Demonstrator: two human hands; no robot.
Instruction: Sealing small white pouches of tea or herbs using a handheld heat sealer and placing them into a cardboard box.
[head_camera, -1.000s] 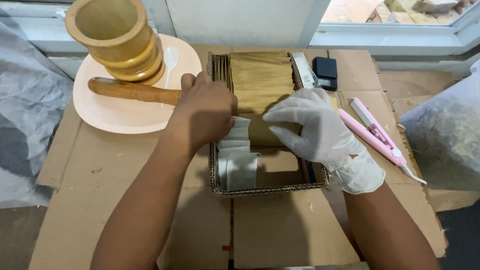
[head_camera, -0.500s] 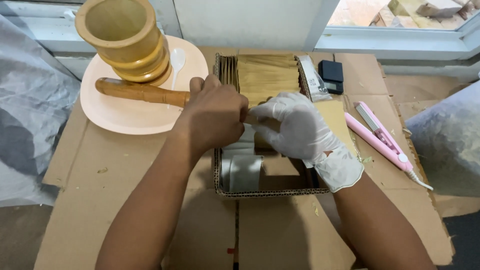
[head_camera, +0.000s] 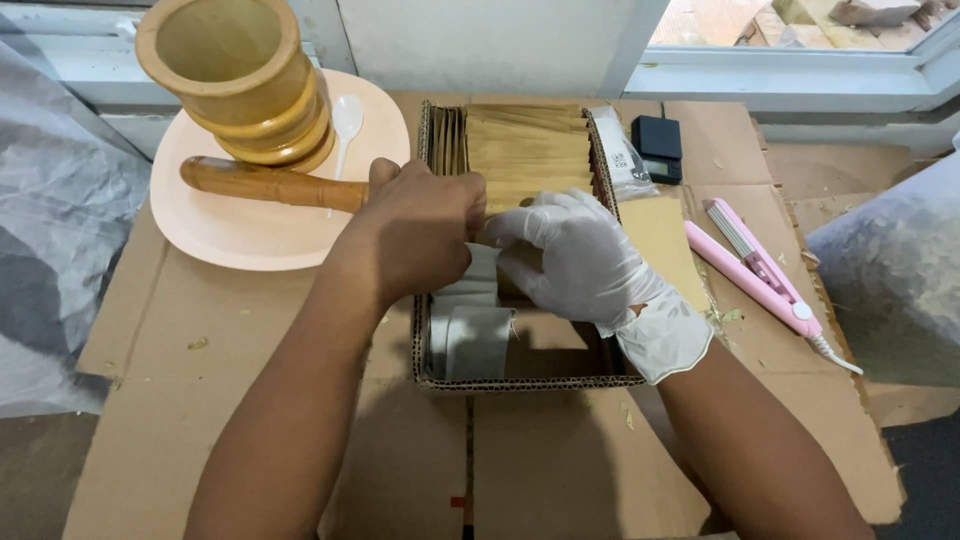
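Both hands have drawn closer together over the box since the earlier frame, fingertips now meeting on one packet. Bare left hand (head_camera: 420, 235) has its grip closed around the top edge of a pale grey packet (head_camera: 478, 285), thumb side hidden behind the knuckles. Gloved right hand (head_camera: 580, 260) pinches the same packet from the other side, grip narrow, fingers curled on it. Packet stands upright in the cardboard box (head_camera: 520, 380), just below the grip; more grey packets (head_camera: 470, 340) lie nearer the person, a row of tan packets (head_camera: 525, 150) stands beyond the hands.

Left of the grip: peach plate (head_camera: 250, 235) carrying a wooden mortar (head_camera: 235, 80), pestle (head_camera: 265, 185) and white spoon (head_camera: 346, 120). Right of it: pink sealer (head_camera: 760, 270), small black scale (head_camera: 657, 145). Bench (head_camera: 200, 400) is covered in flattened cardboard; window frame behind, plastic bags at both sides.
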